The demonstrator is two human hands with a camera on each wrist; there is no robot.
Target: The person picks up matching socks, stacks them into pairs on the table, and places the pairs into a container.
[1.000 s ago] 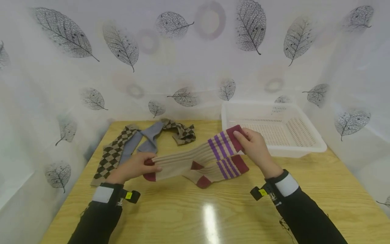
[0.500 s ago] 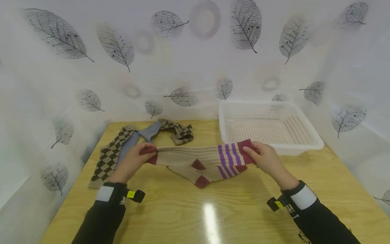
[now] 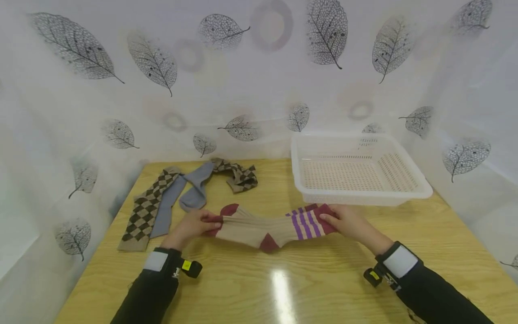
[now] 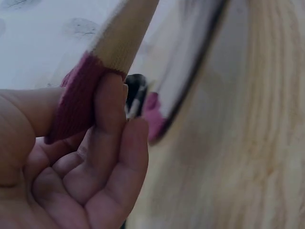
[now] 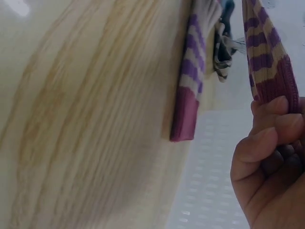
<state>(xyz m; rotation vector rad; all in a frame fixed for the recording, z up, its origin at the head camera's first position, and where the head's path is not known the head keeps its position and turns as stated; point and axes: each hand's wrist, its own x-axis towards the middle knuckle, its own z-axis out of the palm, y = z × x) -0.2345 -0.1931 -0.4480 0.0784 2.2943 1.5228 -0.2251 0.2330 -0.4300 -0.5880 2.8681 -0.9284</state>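
A beige ribbed sock [image 3: 247, 231] with maroon toe, heel and cuff and purple stripes is stretched level between my hands. My left hand [image 3: 194, 227] pinches its maroon toe [image 4: 78, 98] between thumb and fingers. At the other end, my right hand [image 3: 350, 222] grips the maroon cuff [image 5: 281, 81]. A matching sock [image 5: 193, 71] lies on the table, apart from the held one in both wrist views. From the head view it is mostly hidden behind the held sock, with its maroon toe [image 3: 229, 209] and part of its striped cuff showing.
A white plastic basket [image 3: 364, 195] stands at the back right of the wooden table [image 3: 323, 283]. Brown checkered socks [image 3: 141, 218] and grey-blue socks [image 3: 163, 218] lie at the back left. A leaf-printed curtain [image 3: 251, 81] hangs behind.
The held sock has come down and nearer to me, and it now covers the lower sock's heel from the head view. Both hands keep their hold on its ends.
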